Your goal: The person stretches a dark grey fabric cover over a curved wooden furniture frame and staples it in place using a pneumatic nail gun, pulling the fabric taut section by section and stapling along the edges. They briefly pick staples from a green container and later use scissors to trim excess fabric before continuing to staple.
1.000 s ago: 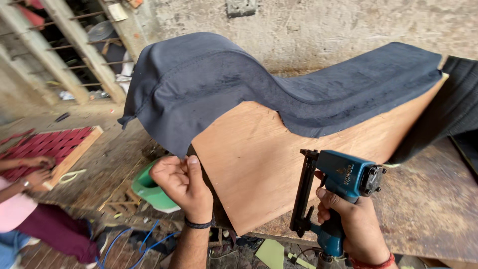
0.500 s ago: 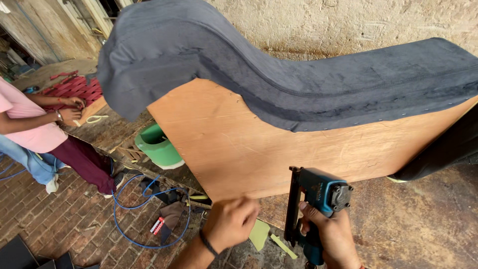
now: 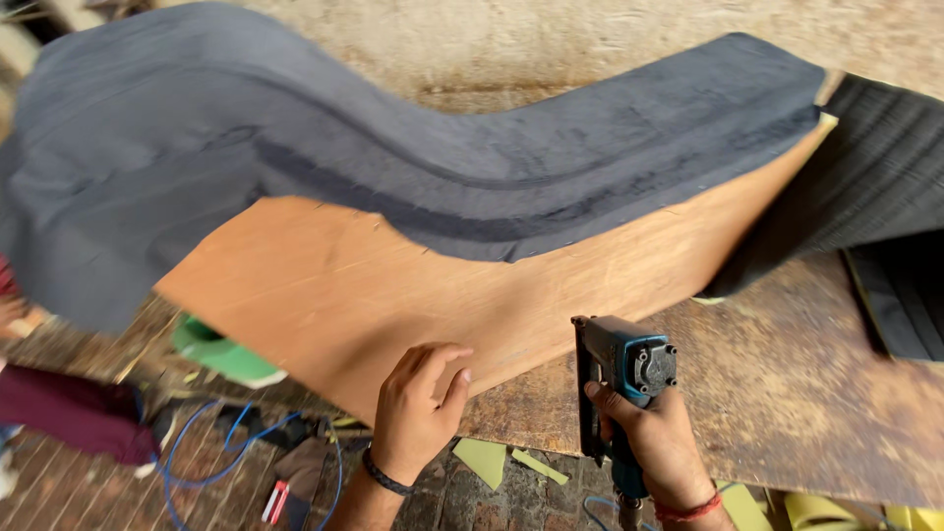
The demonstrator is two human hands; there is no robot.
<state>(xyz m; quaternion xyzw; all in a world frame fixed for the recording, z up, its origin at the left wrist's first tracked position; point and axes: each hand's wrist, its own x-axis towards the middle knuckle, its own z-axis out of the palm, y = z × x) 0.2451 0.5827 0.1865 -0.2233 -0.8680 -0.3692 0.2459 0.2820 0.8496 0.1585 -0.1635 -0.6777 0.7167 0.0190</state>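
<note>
Left hand: the left hand (image 3: 418, 405) lies on the lower edge of the plywood panel (image 3: 413, 295), fingers bent loosely over the rim and gripping nothing; a dark band circles the wrist.
Right hand: the right hand (image 3: 657, 442) is closed around the handle of the staple gun (image 3: 618, 388); a red thread sits on the wrist.
Staple gun: teal body with a black upright magazine, held upright just in front of the panel's lower edge, apart from the wood.
Plywood panel: a curved orange-brown board standing tilted on the counter (image 3: 787, 393), its left end reaching out past the counter edge over the floor.
Dark fabric: grey-blue dark fabric (image 3: 295, 138) drapes over the panel's wavy top and hangs down its left end; its lower hem runs along the wood face.
Counter: worn, stained brown sheet carrying the panel; a black ribbed piece (image 3: 885, 197) lies at its right side, touching the panel's right end.
Floor: brick floor (image 3: 118, 492) at lower left, with a blue hose (image 3: 202, 462), a green tub (image 3: 221, 349) partly hidden behind the panel, and yellow foam scraps (image 3: 492, 460) below the counter edge.
Other person: a maroon-clad leg (image 3: 69, 418) shows at the left edge.
</note>
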